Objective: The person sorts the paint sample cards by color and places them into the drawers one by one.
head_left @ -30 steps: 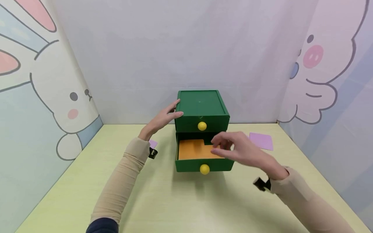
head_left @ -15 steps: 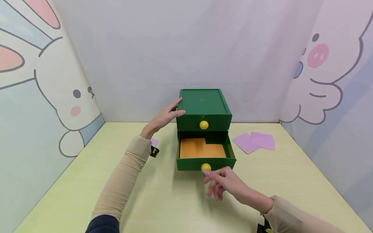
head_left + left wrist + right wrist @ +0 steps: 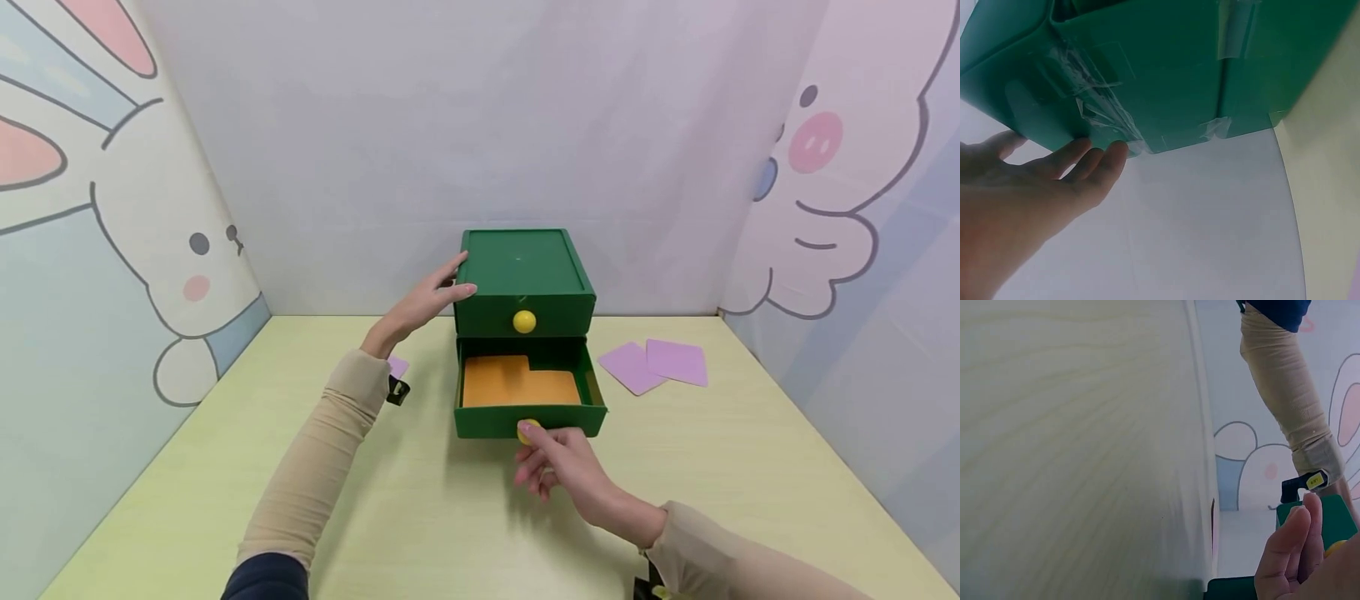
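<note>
A green two-drawer box (image 3: 525, 265) stands at the back of the table, its lower drawer (image 3: 486, 422) pulled out. Orange cards (image 3: 497, 382) lie inside that drawer. With thumb and fingers my right hand (image 3: 581, 479) pinches the lower drawer's yellow knob (image 3: 522, 438), partly covering it. My left hand (image 3: 416, 310) rests on the box's upper left edge, thumb on top. In the left wrist view its fairly straight fingers (image 3: 1110, 169) touch the green side (image 3: 1160, 81), which has clear tape on it. The upper drawer, with its own yellow knob (image 3: 524, 322), is closed.
Two purple cards (image 3: 677, 362) overlap on the table right of the box. Another purple card (image 3: 397, 366) shows partly behind the left wrist. A pale curtain (image 3: 360, 167) hangs behind the box, and printed cartoon panels (image 3: 187, 267) flank the table.
My right hand has come out from above the open lower drawer, moved down and toward me, and taken the lower knob. The drawer and left hand look about the same.
</note>
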`<state>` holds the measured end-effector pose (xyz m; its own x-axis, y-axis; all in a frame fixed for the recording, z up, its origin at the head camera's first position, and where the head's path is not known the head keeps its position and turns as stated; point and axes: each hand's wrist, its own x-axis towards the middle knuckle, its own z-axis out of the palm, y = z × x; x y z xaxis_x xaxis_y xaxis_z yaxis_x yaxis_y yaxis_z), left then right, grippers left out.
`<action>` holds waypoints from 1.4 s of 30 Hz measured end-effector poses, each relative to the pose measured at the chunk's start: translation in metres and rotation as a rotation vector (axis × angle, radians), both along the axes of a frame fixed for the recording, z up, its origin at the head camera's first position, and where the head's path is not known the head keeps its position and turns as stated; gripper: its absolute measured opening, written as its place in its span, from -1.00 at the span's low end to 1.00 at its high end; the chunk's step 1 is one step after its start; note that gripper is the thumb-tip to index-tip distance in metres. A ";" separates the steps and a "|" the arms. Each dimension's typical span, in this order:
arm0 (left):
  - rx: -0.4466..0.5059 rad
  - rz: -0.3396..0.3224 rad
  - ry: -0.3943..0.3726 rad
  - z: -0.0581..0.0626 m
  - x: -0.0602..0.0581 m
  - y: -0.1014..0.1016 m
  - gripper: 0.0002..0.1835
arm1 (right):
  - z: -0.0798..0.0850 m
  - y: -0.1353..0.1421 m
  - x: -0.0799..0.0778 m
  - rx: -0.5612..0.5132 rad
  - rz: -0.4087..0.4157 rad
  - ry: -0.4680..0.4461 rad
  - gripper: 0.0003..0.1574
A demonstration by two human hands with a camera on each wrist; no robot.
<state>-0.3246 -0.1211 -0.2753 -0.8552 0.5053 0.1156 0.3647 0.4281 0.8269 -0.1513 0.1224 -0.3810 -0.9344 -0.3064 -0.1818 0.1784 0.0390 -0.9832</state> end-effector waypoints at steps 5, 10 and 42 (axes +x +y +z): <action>0.005 -0.007 0.010 0.005 0.007 0.001 -0.25 | 0.000 -0.001 -0.001 0.014 -0.018 0.040 -0.26; 0.017 0.007 0.029 -0.006 -0.004 -0.002 -0.25 | 0.001 -0.002 -0.004 0.029 -0.025 0.048 -0.25; 0.031 0.004 0.014 -0.008 -0.009 -0.001 -0.24 | 0.002 -0.004 -0.049 0.094 -0.078 0.062 -0.18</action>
<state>-0.3337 -0.1223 -0.2831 -0.8555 0.4977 0.1430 0.3745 0.4039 0.8346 -0.2007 0.1184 -0.3787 -0.9650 -0.2172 -0.1471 0.1232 0.1198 -0.9851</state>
